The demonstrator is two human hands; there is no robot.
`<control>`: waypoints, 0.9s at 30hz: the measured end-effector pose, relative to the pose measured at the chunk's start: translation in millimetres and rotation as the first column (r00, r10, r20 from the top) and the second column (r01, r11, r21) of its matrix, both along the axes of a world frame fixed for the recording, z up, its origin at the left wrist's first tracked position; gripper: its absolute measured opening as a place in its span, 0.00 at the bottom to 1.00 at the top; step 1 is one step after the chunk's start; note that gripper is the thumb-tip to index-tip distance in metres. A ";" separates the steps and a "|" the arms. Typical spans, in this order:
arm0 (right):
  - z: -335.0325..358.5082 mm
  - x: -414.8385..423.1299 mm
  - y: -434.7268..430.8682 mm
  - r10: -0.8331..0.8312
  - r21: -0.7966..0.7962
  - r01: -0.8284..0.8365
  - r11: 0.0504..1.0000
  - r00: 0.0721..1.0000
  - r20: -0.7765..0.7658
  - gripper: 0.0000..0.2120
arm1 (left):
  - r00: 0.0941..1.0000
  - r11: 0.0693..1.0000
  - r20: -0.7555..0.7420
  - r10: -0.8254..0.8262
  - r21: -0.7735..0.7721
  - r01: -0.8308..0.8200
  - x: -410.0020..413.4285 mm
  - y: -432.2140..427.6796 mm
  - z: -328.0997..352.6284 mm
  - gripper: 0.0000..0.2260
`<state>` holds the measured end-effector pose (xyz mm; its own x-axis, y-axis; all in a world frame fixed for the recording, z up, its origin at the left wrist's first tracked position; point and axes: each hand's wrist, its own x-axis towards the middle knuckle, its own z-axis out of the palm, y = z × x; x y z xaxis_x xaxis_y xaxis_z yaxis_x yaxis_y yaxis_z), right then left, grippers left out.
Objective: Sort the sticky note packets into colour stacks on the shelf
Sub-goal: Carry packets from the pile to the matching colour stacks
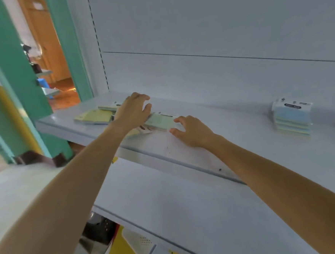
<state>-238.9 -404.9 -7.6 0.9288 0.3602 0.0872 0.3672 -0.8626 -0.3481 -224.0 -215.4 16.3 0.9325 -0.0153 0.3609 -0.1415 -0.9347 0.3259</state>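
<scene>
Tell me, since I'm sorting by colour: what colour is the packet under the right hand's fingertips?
Pale green packet, touched by the right hand, head view.

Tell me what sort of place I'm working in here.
Probably a shop or stockroom. The shelf is retail-style metal racking with a slotted upright, and packaged sticky note packets lie on it, with a stack at the right. A doorway opens behind.

The shelf point(232, 126) looks like smooth painted metal, a bit shiny. The packets point(291, 116) are paper, maybe wrapped in shiny plastic.
</scene>
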 end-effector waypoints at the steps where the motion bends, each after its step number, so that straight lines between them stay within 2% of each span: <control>1: -2.3 10.5 9.9 -0.011 -0.005 0.011 1.000 1.000 -0.010 0.27 | 0.999 1.000 -0.045 0.024 0.005 -0.024 6.6 14.7 -4.7 0.17; 5: -10.1 54.0 39.6 -0.092 -0.019 0.091 0.996 0.996 -0.020 0.30 | 0.975 0.996 -0.210 0.077 0.053 -0.068 32.2 53.2 -19.3 0.20; 9: -9.1 93.5 47.9 -0.115 0.020 0.117 0.993 0.990 -0.086 0.25 | 0.966 0.992 -0.252 0.051 0.124 -0.021 51.8 59.0 -21.5 0.20; 12: -8.7 112.6 40.2 -0.163 0.079 0.174 0.982 0.978 -0.133 0.23 | 0.967 0.995 -0.255 0.013 0.100 0.013 68.3 60.4 -20.3 0.18; 18: -20.9 112.2 39.6 -0.220 0.202 0.227 0.953 0.974 -0.057 0.20 | 0.951 0.994 -0.303 -0.061 0.065 0.084 91.1 47.5 -12.4 0.14; 20: -20.2 112.0 40.1 -0.226 0.260 0.235 0.936 0.972 -0.064 0.22 | 0.934 0.992 -0.346 -0.084 0.059 0.111 96.9 44.4 -10.2 0.15; 23: -15.9 112.1 35.2 -0.240 0.367 0.253 0.895 0.967 -0.082 0.24 | 0.932 0.986 -0.336 -0.139 0.038 0.161 103.1 41.9 -8.6 0.21; 27: -14.8 107.2 24.6 -0.242 0.499 0.309 0.810 0.950 -0.195 0.26 | 0.898 0.964 -0.355 -0.261 -0.053 0.260 107.0 36.7 -9.8 0.24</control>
<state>-131.6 -380.3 -22.3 0.9972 0.0204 0.0719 0.0697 -0.6014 -0.7959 -116.9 -178.7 6.5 0.9616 -0.2745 0.0067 -0.2537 -0.8789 0.4040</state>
